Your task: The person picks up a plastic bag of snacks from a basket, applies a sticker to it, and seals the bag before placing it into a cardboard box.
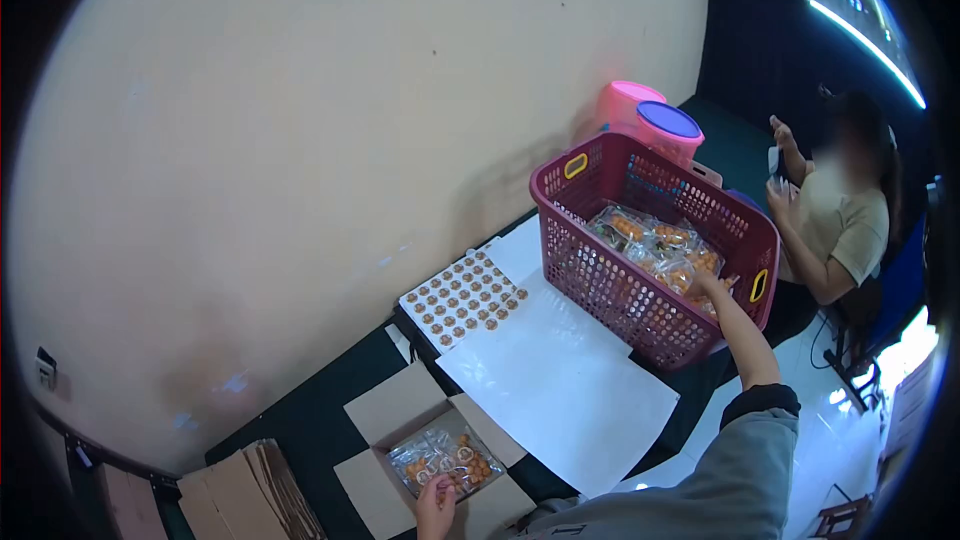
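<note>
A maroon plastic basket [640, 315] holds clear packets of orange, round pieces [650, 240]. My right hand [708, 290] reaches over its near side and is among the packets; its fingers are partly hidden, so what they grip cannot be made out. At the bottom, an open cardboard box [395, 403] contains more clear packets [445, 455] with round stickers on them. My left hand [436, 505] is at the box's near edge, over the packets, its fingers bent close together; whether they pinch anything is too small to tell.
A sheet of round stickers [465, 295] lies beside white glossy paper [575, 400] on the dark table. Flattened cardboard [245, 495] is at lower left. Tubs with pink [637, 92] and purple [669, 120] lids stand behind the basket. Another person [840, 215] sits at right, hands raised.
</note>
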The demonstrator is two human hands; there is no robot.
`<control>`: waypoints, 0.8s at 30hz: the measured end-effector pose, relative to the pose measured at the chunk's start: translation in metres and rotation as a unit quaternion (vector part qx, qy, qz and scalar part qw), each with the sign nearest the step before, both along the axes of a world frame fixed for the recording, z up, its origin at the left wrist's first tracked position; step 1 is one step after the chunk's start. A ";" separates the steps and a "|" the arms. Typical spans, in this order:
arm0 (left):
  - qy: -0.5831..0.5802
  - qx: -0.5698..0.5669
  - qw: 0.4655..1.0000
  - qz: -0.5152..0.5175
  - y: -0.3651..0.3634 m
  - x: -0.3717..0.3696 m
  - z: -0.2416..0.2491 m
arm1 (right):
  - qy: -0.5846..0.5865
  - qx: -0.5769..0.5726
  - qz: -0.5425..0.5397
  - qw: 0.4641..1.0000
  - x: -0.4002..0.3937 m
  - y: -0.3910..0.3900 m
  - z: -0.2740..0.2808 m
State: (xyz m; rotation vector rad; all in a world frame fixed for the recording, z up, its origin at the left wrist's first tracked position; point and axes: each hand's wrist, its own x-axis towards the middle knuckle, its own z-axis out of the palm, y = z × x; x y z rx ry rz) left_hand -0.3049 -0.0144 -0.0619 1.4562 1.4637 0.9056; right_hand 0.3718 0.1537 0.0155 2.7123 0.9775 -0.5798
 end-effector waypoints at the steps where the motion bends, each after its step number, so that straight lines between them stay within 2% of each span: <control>1: 0.012 0.013 1.000 -0.015 0.001 0.000 0.003 | -0.008 0.020 0.001 1.000 0.001 0.001 -0.001; 6: 0.016 0.046 0.999 -0.012 0.000 0.003 0.018 | -0.045 0.116 0.021 0.992 0.010 0.003 -0.009; 13: 0.020 0.033 0.999 0.000 -0.005 -0.011 0.004 | -0.073 0.224 0.017 0.972 0.018 0.004 -0.017; 15: 0.006 0.028 0.999 0.014 -0.004 -0.013 0.004 | -0.019 0.425 -0.029 0.904 -0.042 -0.008 0.064; 16: 0.014 0.034 0.999 0.016 -0.003 -0.014 0.001 | 0.046 0.551 0.038 0.833 -0.048 -0.010 0.074; 17: 0.022 0.040 0.999 0.017 -0.003 -0.014 0.002 | 0.111 0.659 0.102 0.737 -0.053 -0.013 0.083; 18: 0.023 0.042 0.999 0.015 -0.002 -0.013 0.008 | 0.113 0.654 0.106 0.740 -0.077 -0.022 0.099; 20: -0.002 0.034 0.999 0.010 -0.002 -0.010 0.012 | 0.380 0.721 0.073 0.575 -0.170 -0.043 0.142; 21: -0.025 0.032 0.999 0.001 0.000 -0.010 0.015 | 0.416 0.700 0.067 0.576 -0.208 -0.050 0.154; 22: -0.023 0.030 0.999 0.003 0.002 -0.010 0.017 | 0.474 0.691 0.077 0.540 -0.231 -0.054 0.145; 24: -0.088 0.001 0.996 -0.018 0.002 -0.006 0.021 | 0.569 0.620 0.074 0.535 -0.282 -0.061 0.126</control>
